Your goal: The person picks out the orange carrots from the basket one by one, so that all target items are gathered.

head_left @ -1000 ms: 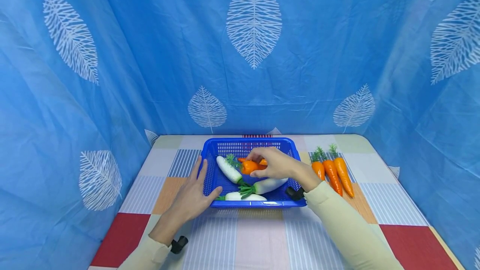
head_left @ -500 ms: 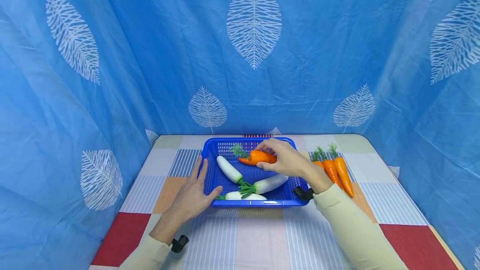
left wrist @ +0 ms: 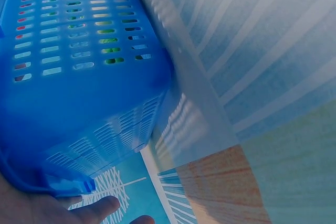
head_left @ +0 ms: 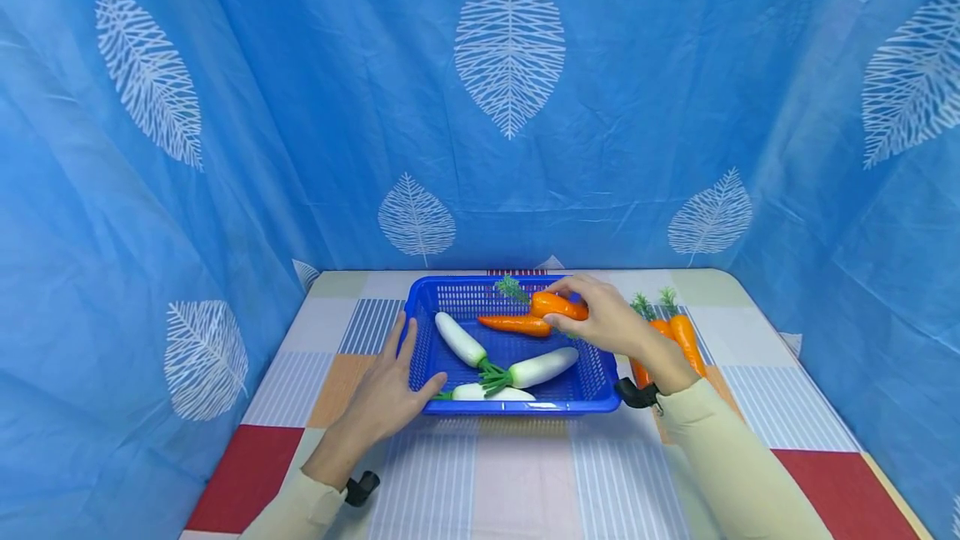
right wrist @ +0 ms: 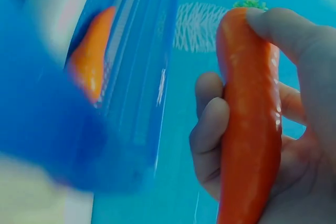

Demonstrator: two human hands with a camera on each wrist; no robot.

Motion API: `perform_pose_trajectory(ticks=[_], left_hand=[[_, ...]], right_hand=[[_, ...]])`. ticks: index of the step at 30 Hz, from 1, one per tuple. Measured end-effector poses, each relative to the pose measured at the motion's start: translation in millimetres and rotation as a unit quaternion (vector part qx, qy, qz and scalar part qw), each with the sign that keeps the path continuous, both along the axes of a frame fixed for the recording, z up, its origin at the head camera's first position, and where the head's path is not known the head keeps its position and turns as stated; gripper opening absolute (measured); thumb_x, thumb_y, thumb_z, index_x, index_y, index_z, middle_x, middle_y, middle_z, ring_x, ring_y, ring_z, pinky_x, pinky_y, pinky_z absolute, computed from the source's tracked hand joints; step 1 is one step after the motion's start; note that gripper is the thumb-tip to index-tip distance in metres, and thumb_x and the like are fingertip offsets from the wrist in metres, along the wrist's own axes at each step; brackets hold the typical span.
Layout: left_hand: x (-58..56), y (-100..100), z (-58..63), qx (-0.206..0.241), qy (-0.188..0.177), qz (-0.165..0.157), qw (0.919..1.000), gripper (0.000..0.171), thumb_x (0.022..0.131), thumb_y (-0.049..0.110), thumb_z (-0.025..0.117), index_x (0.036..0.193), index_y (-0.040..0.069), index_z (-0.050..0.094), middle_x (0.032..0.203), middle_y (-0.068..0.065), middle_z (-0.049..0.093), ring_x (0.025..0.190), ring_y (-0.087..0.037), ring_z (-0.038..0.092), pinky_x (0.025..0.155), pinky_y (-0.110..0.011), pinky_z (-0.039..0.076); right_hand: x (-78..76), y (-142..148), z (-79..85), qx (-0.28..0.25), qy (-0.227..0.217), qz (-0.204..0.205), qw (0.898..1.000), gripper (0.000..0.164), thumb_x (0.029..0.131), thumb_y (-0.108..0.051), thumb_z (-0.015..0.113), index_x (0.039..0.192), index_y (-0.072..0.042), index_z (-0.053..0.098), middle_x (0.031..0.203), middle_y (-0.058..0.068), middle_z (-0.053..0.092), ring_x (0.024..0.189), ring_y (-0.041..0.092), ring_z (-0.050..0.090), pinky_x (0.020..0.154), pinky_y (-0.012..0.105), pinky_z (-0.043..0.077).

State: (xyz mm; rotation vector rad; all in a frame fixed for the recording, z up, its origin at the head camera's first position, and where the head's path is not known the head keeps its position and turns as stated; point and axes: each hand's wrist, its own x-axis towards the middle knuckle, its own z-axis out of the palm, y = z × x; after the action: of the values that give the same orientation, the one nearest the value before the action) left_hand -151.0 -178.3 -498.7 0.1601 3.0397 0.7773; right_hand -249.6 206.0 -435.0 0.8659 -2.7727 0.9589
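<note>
My right hand (head_left: 615,322) grips an orange carrot (head_left: 553,304) above the right part of a blue plastic basket (head_left: 521,408). Thumb and fingers wrap round its body in the right wrist view, with green leaves behind its thick end. Another carrot (head_left: 513,324) lies inside the basket, just below the held one. Three white radishes are in there too: one at the left (head_left: 459,340), one near the middle (head_left: 543,367), one by the front wall (head_left: 489,392). My left hand (head_left: 385,390), fingers spread, rests against the basket's left rim.
More carrots (head_left: 686,340) lie on the table right of the basket, partly hidden by my right forearm. The checked tablecloth (head_left: 525,482) reaches the blue leaf-print curtain (head_left: 510,190) at the back and sides.
My right hand has lifted the carrot from the basket floor and carried it to the right. Another carrot beneath has come into view. The left hand has stayed in place.
</note>
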Motion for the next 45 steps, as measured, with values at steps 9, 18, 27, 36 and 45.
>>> perform_pose_trajectory(ticks=[9, 18, 27, 36, 45], left_hand=[[0.3, -0.3, 0.4, -0.004, 0.001, -0.003, 1.0, 0.108, 0.112, 0.057, 0.071, 0.188, 0.01, 0.011, 0.199, -0.017, 0.0, 0.174, -0.058, 0.035, 0.128, -0.083, 0.046], [0.7, -0.1, 1.5, -0.003, 0.004, -0.002, 1.0, 0.108, 0.112, 0.057, 0.072, 0.188, 0.009, 0.011, 0.199, -0.017, 0.001, 0.175, -0.058, 0.035, 0.13, -0.082, 0.045], [0.0, -0.2, 2.2, 0.002, 0.009, -0.004, 1.0, 0.107, 0.111, 0.056, 0.071, 0.188, 0.008, 0.015, 0.199, -0.018, 0.003, 0.174, -0.058, 0.035, 0.131, -0.081, 0.044], [0.3, 0.2, 3.0, 0.001, 0.006, -0.006, 1.0, 0.107, 0.111, 0.058, 0.071, 0.188, 0.009, 0.014, 0.199, -0.018, 0.004, 0.173, -0.058, 0.039, 0.129, -0.082, 0.047], [0.5, -0.3, 3.7, 0.002, 0.004, -0.005, 1.0, 0.107, 0.112, 0.057, 0.071, 0.188, 0.01, 0.013, 0.199, -0.017, 0.002, 0.172, -0.058, 0.04, 0.129, -0.081, 0.048]], right_hand=[[0.0, 30.4, -1.8, 0.016, -0.008, -0.054, 0.998, 0.049, 0.111, -0.036, 0.082, 0.151, -0.01, 0.073, 0.144, 0.017, 0.078, 0.107, 0.028, 0.075, 0.093, 0.047, 0.067], [-1.3, 62.8, -4.2, 0.015, -0.042, -0.093, 0.995, 0.054, 0.114, -0.034, 0.079, 0.16, -0.009, 0.065, 0.149, 0.023, 0.072, 0.112, 0.036, 0.071, 0.083, 0.036, 0.064], [-0.2, 99.8, -14.3, 0.006, -0.07, -0.135, 0.988, 0.061, 0.115, -0.04, 0.076, 0.164, -0.005, 0.06, 0.152, 0.028, 0.069, 0.113, 0.038, 0.071, 0.08, 0.035, 0.065], [2.9, 141.2, -33.2, 0.002, -0.077, -0.202, 0.976, 0.068, 0.117, -0.047, 0.071, 0.164, 0.0, 0.057, 0.149, 0.036, 0.066, 0.118, 0.049, 0.072, 0.069, 0.035, 0.067], [8.6, 180.1, -51.0, 0.001, -0.082, -0.247, 0.965, 0.075, 0.119, -0.052, 0.065, 0.163, 0.009, 0.055, 0.15, 0.044, 0.064, 0.126, 0.063, 0.071, 0.091, 0.065, 0.072]])
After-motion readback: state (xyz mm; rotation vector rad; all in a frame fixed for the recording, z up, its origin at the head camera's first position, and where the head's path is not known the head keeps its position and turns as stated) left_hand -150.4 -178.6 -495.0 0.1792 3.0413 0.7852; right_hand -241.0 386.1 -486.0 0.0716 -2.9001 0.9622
